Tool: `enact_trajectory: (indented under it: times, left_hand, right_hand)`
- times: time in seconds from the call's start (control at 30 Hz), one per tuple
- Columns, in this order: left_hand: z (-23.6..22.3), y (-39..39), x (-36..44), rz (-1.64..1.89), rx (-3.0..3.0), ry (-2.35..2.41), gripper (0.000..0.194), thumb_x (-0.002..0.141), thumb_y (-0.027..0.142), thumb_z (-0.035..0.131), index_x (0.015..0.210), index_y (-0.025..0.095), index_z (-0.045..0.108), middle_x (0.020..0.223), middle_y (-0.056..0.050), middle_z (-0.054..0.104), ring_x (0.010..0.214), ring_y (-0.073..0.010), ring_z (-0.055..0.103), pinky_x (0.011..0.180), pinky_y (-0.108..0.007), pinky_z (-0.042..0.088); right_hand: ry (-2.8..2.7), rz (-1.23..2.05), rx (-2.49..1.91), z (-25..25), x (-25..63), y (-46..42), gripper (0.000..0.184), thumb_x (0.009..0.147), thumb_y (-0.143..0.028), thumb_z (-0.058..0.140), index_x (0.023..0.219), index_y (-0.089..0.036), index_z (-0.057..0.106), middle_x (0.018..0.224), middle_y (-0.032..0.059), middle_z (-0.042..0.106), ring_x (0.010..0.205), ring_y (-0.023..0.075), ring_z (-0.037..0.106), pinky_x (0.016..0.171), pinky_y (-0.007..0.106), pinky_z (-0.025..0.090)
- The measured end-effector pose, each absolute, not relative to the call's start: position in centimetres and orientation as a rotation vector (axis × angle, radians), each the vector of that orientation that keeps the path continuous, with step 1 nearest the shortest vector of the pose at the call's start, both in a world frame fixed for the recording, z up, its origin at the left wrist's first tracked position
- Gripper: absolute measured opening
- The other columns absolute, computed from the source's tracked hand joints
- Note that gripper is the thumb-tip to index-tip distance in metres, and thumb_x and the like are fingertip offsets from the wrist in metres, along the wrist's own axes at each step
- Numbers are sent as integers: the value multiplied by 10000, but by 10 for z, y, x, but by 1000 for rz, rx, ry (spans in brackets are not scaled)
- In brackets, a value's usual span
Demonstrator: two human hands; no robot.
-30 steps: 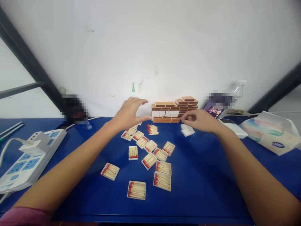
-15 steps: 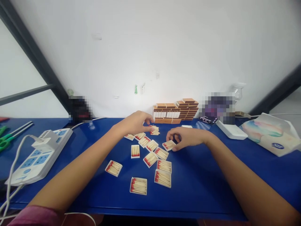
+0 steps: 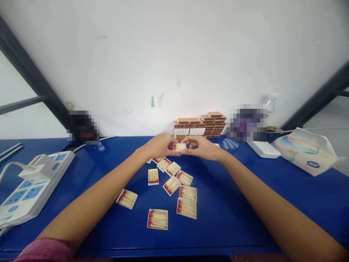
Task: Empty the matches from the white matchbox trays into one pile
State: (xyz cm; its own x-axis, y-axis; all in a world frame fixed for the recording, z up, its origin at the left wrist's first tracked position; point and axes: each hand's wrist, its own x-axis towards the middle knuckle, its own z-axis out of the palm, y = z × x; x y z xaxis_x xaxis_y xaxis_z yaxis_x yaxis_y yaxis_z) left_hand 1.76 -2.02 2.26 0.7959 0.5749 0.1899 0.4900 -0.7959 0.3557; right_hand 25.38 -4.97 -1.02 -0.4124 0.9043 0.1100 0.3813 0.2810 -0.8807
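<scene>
Just in front of the stacked matchboxes, a small white matchbox tray (image 3: 180, 147) with red-tipped matches is held between my two hands. My right hand (image 3: 203, 147) grips its right end with thumb and fingers. At the left end my left hand (image 3: 163, 144) is closed, its thumb along the near edge. Some red match heads (image 3: 171, 146) show by the left fingers; whether they are held or lie behind is unclear. Nearer to me, several filled trays lie on the blue table, among them one at the front (image 3: 157, 219) and one apart at left (image 3: 127, 199).
Brown matchboxes (image 3: 214, 125) are stacked against the wall. To the left lie a white power strip (image 3: 40, 185) with a plug and cable. A tissue pack (image 3: 308, 153) and a white box (image 3: 264, 149) sit at the right. Dark metal bars slant at both sides.
My right hand has carried its tray left and away from me to my left hand, over where loose matches lay. The view has shifted slightly right.
</scene>
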Motion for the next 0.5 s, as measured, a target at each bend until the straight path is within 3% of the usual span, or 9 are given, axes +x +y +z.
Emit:
enact_trajectory:
  times: [0.13,0.27,0.37,0.5]
  left_hand:
    - [20,-13,15,505,2745,893,279,882,465,739,1007,222,794,877,-41,766,763,-205,650,709,-329,447]
    - [14,-8,14,549,2773,924,337,862,455,778,1117,234,779,1011,-70,772,961,-271,670,853,-385,490]
    - [6,-4,13,626,2795,937,606,814,488,825,1343,237,667,1233,-105,725,1153,-308,628,992,-434,483]
    - [-7,-3,14,622,2826,1043,1008,686,528,910,1524,191,464,1465,-169,566,1344,-366,502,1105,-505,420]
  right_hand:
    - [-1744,1178,-1255,-15,250,-45,562,821,-671,731,1044,-156,735,651,-13,580,560,108,483,471,230,318]
    - [-1608,1192,-1290,-19,243,-41,595,735,-739,763,878,-163,737,562,-43,486,503,89,388,440,227,247]
    - [-1551,1113,-1310,-20,241,-37,614,698,-779,759,753,-173,683,545,-50,434,487,85,334,433,239,228]
    - [-1506,950,-1323,-26,238,-28,630,712,-798,721,837,-181,709,540,-41,442,504,116,354,457,265,264]
